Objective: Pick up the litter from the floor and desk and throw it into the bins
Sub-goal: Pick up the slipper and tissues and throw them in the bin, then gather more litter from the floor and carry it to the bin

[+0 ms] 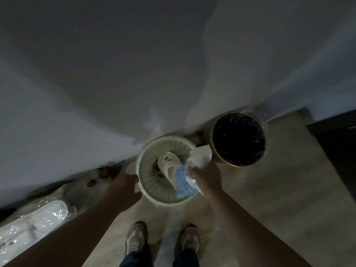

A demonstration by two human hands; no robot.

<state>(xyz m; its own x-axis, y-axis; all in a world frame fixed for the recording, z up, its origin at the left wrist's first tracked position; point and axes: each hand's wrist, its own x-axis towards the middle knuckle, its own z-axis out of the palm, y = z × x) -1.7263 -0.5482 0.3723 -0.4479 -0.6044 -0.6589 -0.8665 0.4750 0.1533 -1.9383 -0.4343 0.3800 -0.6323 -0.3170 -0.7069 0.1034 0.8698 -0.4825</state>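
The person stood on a pale floor [269,189] close to a grey wall [115,74], looking straight down at two round bins set side by side at its foot. The right hand [207,177] hovered over the right rim of the pale bin [165,203], its fingers clenched round a bunch of litter: a white tissue [200,154] sticking up and away from the person, a blue wrapper [182,183] hanging down inside the bin's mouth, and some clear film [192,182] between them. The wrapper carried white print, too blurred to read. Inside the pale bin, which had a thin liner, a white slipper [169,160] lay tilted, with a few dark marks on its sole that could have been a logo but were not legible. The left hand [123,186] was at the bin's left rim; whether its fingers gripped the rim or only touched it could not be told in the dim, smeared picture. Just right of the pale bin stood a dark bin [212,134] with a gold rim and a dark liner. At lower left lay a clear pack of white slippers [38,214], and near the wall some small brown round things [105,171]. Two grey shoes [135,238] showed at the bottom edge.
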